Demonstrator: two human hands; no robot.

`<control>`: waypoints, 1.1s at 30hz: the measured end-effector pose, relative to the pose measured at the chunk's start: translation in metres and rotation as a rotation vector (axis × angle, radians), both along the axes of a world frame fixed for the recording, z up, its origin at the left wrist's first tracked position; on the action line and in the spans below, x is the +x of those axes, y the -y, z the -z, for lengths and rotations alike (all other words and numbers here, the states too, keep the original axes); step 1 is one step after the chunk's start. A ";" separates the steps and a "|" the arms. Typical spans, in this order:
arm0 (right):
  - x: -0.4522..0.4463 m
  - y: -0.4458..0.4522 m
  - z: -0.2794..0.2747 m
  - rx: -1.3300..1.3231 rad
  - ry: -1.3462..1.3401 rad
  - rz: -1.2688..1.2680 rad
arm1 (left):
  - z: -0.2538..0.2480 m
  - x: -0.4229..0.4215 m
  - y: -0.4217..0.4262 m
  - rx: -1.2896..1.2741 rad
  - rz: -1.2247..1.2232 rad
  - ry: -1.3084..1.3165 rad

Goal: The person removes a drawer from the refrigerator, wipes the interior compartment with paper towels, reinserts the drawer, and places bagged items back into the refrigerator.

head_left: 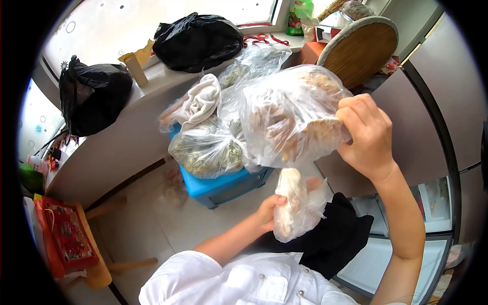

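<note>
My right hand (367, 134) is closed on the side of a large clear plastic bag (295, 114), raised in front of me. Brownish, lumpy pieces show through its wrinkled film, but I cannot tell their kind. Lower down, my left hand (269, 209) grips a smaller clear plastic bag (291, 206) with a pale, whitish long lump inside; some fingers are hidden behind it. Beside the large bag, a clear bag of greenish dried stuff (211, 152) rests on a blue plastic stool or box (223, 188). A rolled white cloth (202, 101) lies on top of that pile.
Two black plastic bags (198, 43) (94, 96) stand along the windowsill. A round wooden board (361, 51) leans at the back right. At lower right, the fridge (406, 127) has its lower compartment open, with a drawer (378, 267) pulled out. A wooden stool (96, 274) bears a red box (66, 231).
</note>
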State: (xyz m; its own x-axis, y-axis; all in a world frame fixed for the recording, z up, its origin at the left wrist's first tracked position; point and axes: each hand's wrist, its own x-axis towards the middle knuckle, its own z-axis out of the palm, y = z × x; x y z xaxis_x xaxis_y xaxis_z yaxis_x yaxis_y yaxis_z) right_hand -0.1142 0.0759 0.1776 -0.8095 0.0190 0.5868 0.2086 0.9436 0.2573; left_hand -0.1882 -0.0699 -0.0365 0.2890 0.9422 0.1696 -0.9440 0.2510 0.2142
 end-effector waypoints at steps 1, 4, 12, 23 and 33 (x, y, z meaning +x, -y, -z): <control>-0.002 -0.003 -0.003 -0.033 -0.020 0.014 | 0.008 0.002 0.001 -0.027 0.011 0.001; -0.015 -0.016 -0.011 -0.027 -0.121 0.034 | 0.028 0.003 0.000 -0.065 0.032 0.009; -0.078 -0.042 -0.013 0.058 -0.220 -0.047 | 0.013 -0.003 0.004 -0.037 0.010 0.046; -0.179 -0.022 0.048 -0.009 -0.153 -0.135 | 0.009 -0.019 0.009 -0.020 -0.056 0.062; -0.204 -0.021 0.109 0.065 -0.035 -0.138 | 0.009 -0.034 0.017 -0.118 -0.093 0.062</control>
State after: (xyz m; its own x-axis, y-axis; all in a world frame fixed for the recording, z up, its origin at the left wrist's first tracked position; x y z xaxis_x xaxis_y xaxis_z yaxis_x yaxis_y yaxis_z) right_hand -0.3179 0.0974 0.0685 -0.7806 -0.1301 0.6114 0.0879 0.9456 0.3134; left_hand -0.2219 -0.0874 -0.0460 0.1921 0.9788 0.0709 -0.9748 0.1819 0.1290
